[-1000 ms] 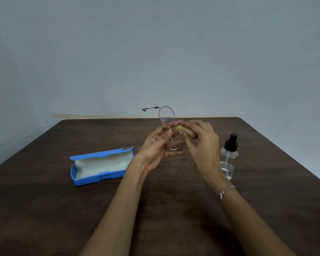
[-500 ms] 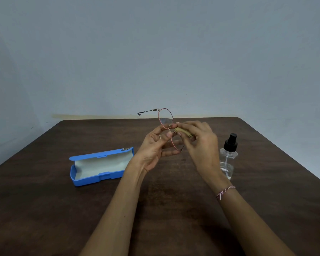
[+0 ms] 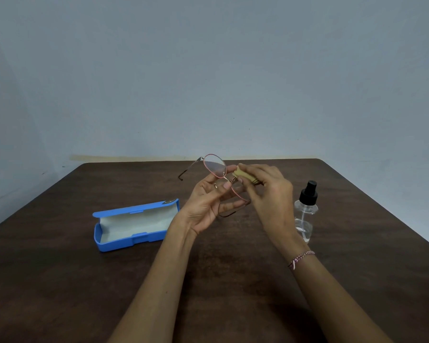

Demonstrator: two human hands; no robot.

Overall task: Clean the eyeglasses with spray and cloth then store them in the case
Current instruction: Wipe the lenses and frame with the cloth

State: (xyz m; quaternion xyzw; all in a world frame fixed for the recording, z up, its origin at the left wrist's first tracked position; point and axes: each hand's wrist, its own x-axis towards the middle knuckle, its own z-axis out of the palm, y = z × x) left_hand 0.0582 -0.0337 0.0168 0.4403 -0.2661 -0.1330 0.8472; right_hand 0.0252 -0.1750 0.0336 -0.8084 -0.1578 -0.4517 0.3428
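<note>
No text is legible; the small dark emblem [image 3: 169,201] at the blue eyeglass case's [image 3: 124,245] lid corner is too blurred to read.

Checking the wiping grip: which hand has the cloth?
The right hand, the one with the wrist bracelet, pinches the yellow cloth; the left hand holds the eyeglasses.

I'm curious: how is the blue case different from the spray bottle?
The blue case lies flat with its lid open; the spray bottle stands upright. The case is blue and solid; the bottle is clear with a black top. Both sit on the table.
</note>
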